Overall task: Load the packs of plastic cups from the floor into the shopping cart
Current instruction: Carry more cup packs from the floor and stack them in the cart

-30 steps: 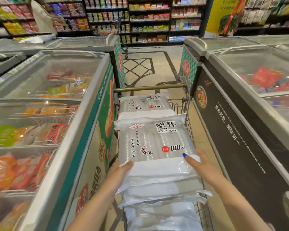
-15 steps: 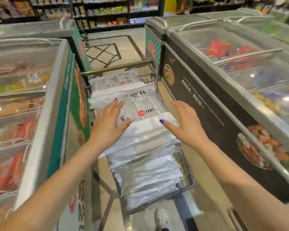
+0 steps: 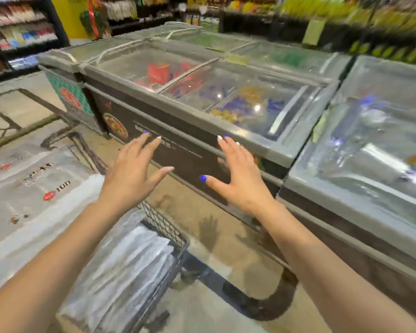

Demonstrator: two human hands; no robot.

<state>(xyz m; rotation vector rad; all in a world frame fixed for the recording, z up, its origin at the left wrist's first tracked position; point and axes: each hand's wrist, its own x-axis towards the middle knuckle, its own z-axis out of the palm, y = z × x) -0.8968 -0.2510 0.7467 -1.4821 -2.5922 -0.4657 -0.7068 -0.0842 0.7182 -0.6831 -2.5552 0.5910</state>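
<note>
**Both hands free above the cart's edge**

Left hand (image 3: 132, 174) and right hand (image 3: 238, 176) spread flat, fingers straight, gripping nothing. Packs of plastic cups (image 3: 46, 188) stacked in the shopping cart (image 3: 163, 227), left of and beneath the left hand (print blurred). Chest freezer (image 3: 202, 97) just beyond both hands.

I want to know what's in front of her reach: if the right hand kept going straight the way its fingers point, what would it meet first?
Most likely the dark front panel of the chest freezer, near its grey rim. The right hand is open and empty; depth is unclear in this blurred view.
</note>
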